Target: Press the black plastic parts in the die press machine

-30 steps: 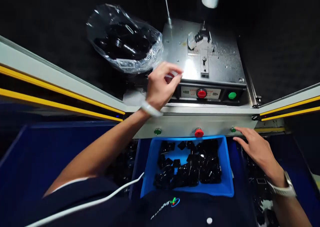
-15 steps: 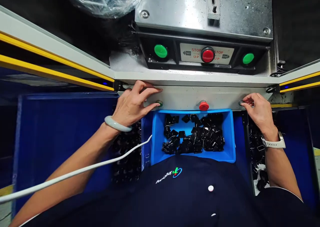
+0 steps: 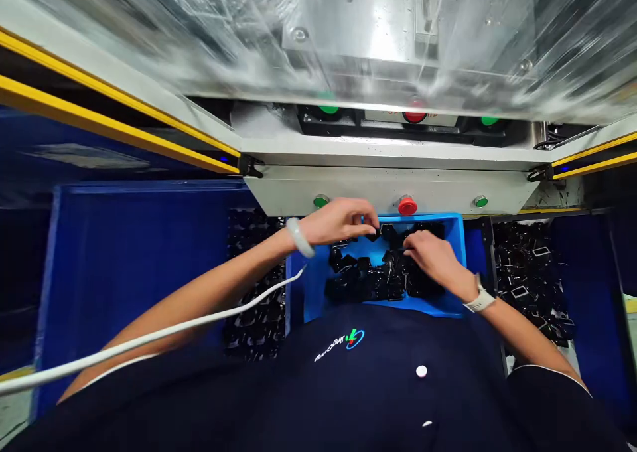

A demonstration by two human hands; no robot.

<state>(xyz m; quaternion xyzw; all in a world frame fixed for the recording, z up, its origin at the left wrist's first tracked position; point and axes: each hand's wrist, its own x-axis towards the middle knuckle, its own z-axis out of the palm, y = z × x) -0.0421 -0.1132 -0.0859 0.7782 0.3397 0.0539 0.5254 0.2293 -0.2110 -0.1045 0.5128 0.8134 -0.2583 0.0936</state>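
Observation:
Both of my hands reach into a bright blue plastic bin (image 3: 460, 266) heaped with small black plastic parts (image 3: 368, 283). My left hand (image 3: 341, 221) lies along the bin's far edge, its fingertips pinched at the black parts. My right hand (image 3: 432, 259) rests on the heap, fingers among the pieces. Whether either hand holds a part is hidden by the fingers. A pale bangle circles my left wrist, and a white watch sits on my right.
A pale metal bar with green and red buttons (image 3: 407, 206) runs just beyond the bin. Blue trays of black parts (image 3: 253, 286) (image 3: 527, 273) flank it. Blurred clear plastic film (image 3: 378, 34) crosses a steel plate above. A white cable (image 3: 149, 342) lies over my left forearm.
Both hands have left the green buttons on the front bar and moved down into the blue bin. Clear plastic film now sweeps across the steel plate and upper panel.

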